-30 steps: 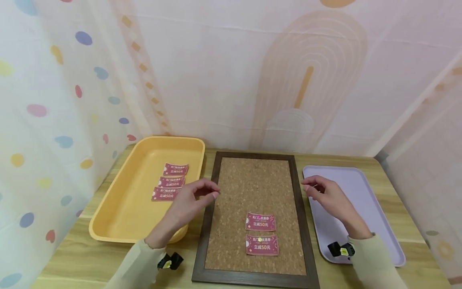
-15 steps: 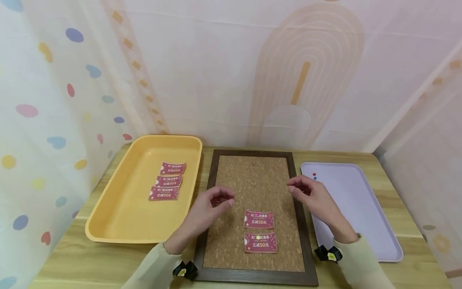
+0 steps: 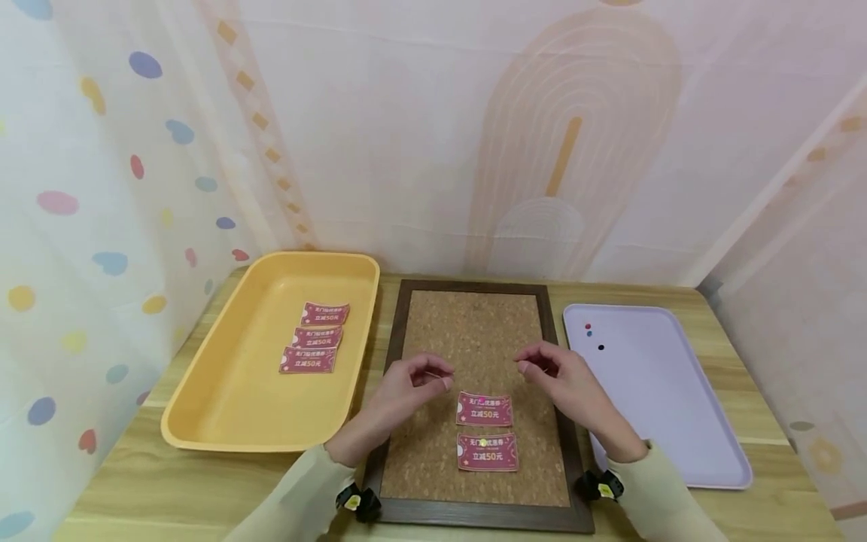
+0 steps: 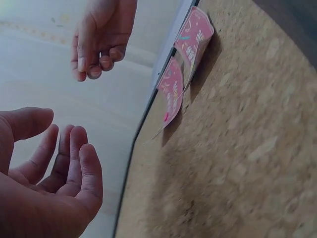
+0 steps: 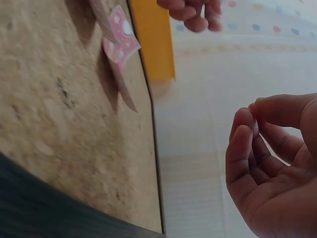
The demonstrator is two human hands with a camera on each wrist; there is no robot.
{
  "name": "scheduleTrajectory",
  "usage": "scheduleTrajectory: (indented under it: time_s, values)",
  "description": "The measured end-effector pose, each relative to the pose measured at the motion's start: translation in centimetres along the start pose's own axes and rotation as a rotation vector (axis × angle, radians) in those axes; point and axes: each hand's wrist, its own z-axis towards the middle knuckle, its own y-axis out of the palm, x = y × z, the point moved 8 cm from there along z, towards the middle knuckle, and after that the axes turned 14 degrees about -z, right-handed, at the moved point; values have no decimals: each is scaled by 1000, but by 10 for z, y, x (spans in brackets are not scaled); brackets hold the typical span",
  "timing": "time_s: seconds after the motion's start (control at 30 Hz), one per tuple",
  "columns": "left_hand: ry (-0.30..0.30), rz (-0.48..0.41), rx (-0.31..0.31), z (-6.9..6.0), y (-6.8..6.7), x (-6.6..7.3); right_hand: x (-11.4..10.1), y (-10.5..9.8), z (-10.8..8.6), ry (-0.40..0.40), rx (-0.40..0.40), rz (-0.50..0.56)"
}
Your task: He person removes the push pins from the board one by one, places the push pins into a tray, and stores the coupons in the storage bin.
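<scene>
My left hand [image 3: 401, 399] hovers over the left half of the framed cork board [image 3: 474, 331], its thumb apart from the loosely curled fingers. Over the board's right side is my right hand [image 3: 567, 382], fingers loosely bent, with the thumb tip close to the fingertips [image 5: 245, 116] in the right wrist view. No object shows in either hand. Below and between them two pink coupons lie on the cork, one above the other: the upper [image 3: 484, 410] has a pink pin, the lower [image 3: 487, 454] a yellow one.
A yellow tray [image 3: 230, 406] on the left holds three pink coupons [image 3: 308, 360]. On the right, a lilac tray [image 3: 670, 406] has a few small red, blue and black items near its upper left. A patterned curtain [image 3: 406, 150] hangs behind the wooden table [image 3: 156, 497].
My left hand has moved right from beside the yellow tray, and my right hand left from the lilac tray, both now over the board. Small items in the lilac tray have come into view.
</scene>
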Motion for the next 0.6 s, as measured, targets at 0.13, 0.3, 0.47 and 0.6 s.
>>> scheduleTrajectory:
  time_s: [0.13, 0.3, 0.47, 0.6]
  values:
    - [-32, -15, -35, 5, 4, -6, -2, 10, 2, -26, -25, -7]
    - [-68, 17, -44, 10, 6, -19, -7, 24, 5, -49, -86, -50]
    - [-74, 78, -81, 14, 9, -26, -11, 39, 8, -82, -166, -80]
    - [-36, 157, -89, 17, 12, -27, -12, 49, 12, -115, -210, -95]
